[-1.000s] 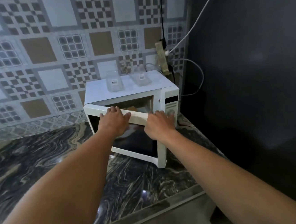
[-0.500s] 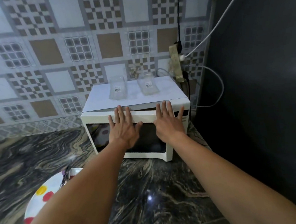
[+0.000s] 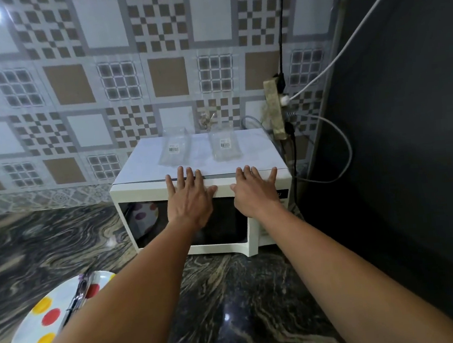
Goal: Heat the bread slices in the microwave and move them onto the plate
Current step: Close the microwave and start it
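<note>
White microwave (image 3: 256, 149), left hand (image 3: 189, 199), right hand (image 3: 255, 193) pressing door (image 3: 141, 192), fingers (image 3: 190, 176) straight, plate (image 3: 32, 338) half-hidden

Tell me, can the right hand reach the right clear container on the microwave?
Probably yes: the right hand lies flat on the microwave front; the container stands just behind its fingertips, nothing between.

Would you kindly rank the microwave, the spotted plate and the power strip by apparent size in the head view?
1. microwave
2. plate, partly hidden and nearer the camera, so its true rank is unsure
3. power strip
</note>
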Motion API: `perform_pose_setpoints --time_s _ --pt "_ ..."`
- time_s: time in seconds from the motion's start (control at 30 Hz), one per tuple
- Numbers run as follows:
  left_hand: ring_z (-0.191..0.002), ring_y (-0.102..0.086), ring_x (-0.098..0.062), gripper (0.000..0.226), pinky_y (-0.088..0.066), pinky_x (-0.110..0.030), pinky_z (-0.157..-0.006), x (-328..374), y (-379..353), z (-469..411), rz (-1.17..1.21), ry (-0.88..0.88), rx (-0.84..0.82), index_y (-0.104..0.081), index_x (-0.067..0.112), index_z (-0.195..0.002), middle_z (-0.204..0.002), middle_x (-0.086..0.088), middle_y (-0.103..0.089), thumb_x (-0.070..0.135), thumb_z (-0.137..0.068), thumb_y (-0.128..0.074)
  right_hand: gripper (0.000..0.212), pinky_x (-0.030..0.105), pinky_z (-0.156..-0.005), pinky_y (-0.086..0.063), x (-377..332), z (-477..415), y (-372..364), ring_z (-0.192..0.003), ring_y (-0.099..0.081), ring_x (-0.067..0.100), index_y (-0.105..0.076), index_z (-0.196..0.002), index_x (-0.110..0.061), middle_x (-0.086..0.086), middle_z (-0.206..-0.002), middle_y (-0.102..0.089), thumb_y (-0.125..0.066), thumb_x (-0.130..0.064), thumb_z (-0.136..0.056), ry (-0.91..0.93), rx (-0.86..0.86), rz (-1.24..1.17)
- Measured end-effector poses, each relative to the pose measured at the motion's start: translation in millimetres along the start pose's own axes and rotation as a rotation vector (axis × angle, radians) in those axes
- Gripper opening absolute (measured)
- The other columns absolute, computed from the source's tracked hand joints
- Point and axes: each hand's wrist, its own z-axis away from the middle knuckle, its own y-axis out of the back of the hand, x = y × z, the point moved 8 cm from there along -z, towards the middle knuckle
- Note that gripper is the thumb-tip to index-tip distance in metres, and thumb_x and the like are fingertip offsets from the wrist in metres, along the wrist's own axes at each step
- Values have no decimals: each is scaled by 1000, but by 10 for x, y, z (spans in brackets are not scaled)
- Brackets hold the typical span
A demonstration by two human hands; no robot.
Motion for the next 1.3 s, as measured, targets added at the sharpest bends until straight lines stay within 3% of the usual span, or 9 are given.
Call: perform_pose_setpoints --time_s 0.3,0.57,0.77,0.93,1.03,1.1,1.17,1.23,1.3 --pt "-152 -21 -22 63 0 -56 -122 -35 153 -27 48 -17 51 -33 14 -152 -160 -7 -34 54 -104 -27 45 68 -115 -2 46 -84 122 -136 -40 24 -45 -141 -10 7 -141 -50 -42 -34 -104 -7 37 -91" --pt "-147 -33 -22 59 -8 -55 -122 -96 167 -96 74 -40 60 -45 15 -144 -150 -6 -48 56 -103 -31 43 68 -116 -4 69 -89 171 -130 -50 28 -49 -140 -15 5 -137 -55 -44 -37 -104 -75 18 -118" --pt "-137 -45 -21 57 -12 -55 -122 -138 118 -156 104 -41 124 -55 16 -134 -136 -2 -59 58 -100 -36 36 65 -115 -12 95 -145 149 -117 -59 28 -56 -129 -20 1 -123 -64 -47 -42 -103 -88 86 -77" --pt "-125 -55 -21 43 -13 -57 -121 -127 139 -185 93 -31 162 -61 17 -118 -119 -1 -65 52 -100 -44 28 59 -119 -12 84 -145 193 -114 -61 27 -60 -129 -19 0 -119 -67 -52 -25 -103 -74 148 -36" --pt "-136 -46 -24 47 -12 -59 -121 -99 77 -167 89 -30 189 -53 15 -133 -133 -4 -58 47 -102 -39 39 60 -118 -13 49 -142 121 -126 -52 24 -49 -140 -16 4 -133 -58 -52 -19 -101 -33 171 22" --pt "-150 -23 -31 58 -8 -59 -122 -53 -35 -94 82 -11 178 -33 10 -151 -155 -13 -38 44 -105 -32 62 59 -119 -10 36 -64 -52 -147 -24 26 -21 -155 -10 11 -158 -30 -49 -19 -101 -12 163 16" --pt "-154 3 -35 68 1 -56 -122 14 -169 39 107 26 167 -7 8 -159 -166 -19 -7 47 -106 -24 73 56 -121 -3 39 57 -211 -153 3 27 5 -158 -9 12 -166 1 -42 -24 -104 6 174 -18" --pt "-153 13 -36 73 2 -55 -122 98 -279 201 159 41 198 6 10 -160 -165 -21 10 48 -105 -23 81 58 -121 -5 84 181 -304 -152 11 29 14 -156 -12 12 -166 12 -45 -25 -102 22 210 -45" --pt "-153 13 -36 73 1 -55 -123 200 -417 365 226 53 217 7 12 -160 -165 -21 14 47 -104 -26 85 59 -120 -11 199 291 -347 -152 10 31 13 -157 -11 14 -165 12 -48 -25 -100 14 250 -59"
